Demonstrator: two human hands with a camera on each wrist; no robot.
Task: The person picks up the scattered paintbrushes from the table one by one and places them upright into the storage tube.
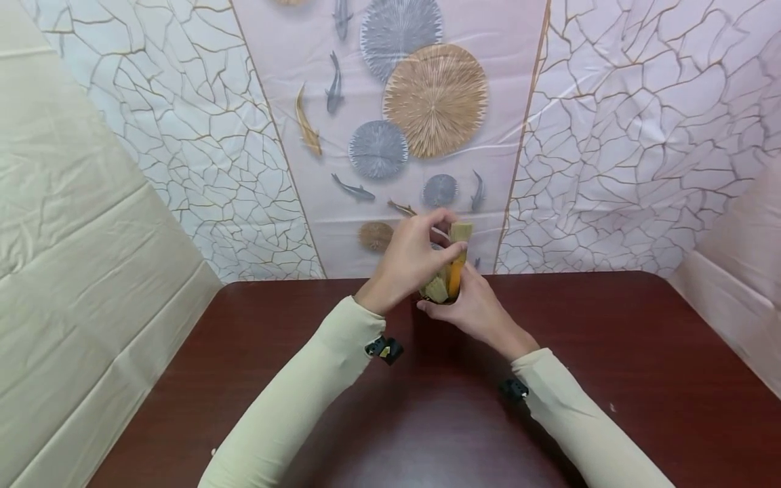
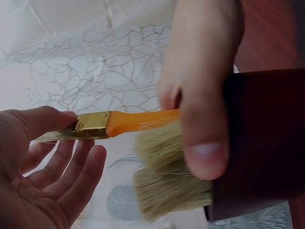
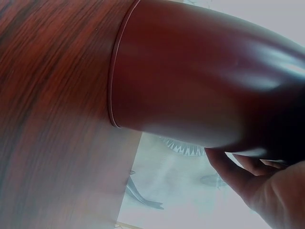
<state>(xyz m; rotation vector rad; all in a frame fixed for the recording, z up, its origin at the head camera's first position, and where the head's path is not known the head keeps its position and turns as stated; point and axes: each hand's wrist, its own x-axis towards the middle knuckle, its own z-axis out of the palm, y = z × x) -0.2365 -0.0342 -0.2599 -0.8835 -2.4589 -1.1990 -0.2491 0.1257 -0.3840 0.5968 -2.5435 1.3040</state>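
Note:
A paintbrush (image 2: 143, 120) with an orange handle and a gold metal ferrule is pinched near its bristles between the thumb and fingers of my left hand (image 1: 410, 257). Its handle end points down into a dark red, smooth-sided cup (image 2: 267, 143) and is hidden there. Pale bristles of other brushes (image 2: 164, 191) stick out of the same cup. My right hand (image 1: 482, 312) grips the cup around its rim, the thumb (image 2: 205, 138) lying over the near edge beside the bristles. In the right wrist view, the cup (image 3: 190, 71) stands upright on the table, with the fingers curved against its upper side.
The dark reddish-brown table (image 1: 378, 420) extends toward me and to both sides of the cup. Behind its far edge hangs a patterned cloth (image 1: 372, 81) with fish and round shapes. A plain beige cloth (image 1: 79, 271) hangs along the left side. Each wrist carries a small black device (image 1: 386, 349).

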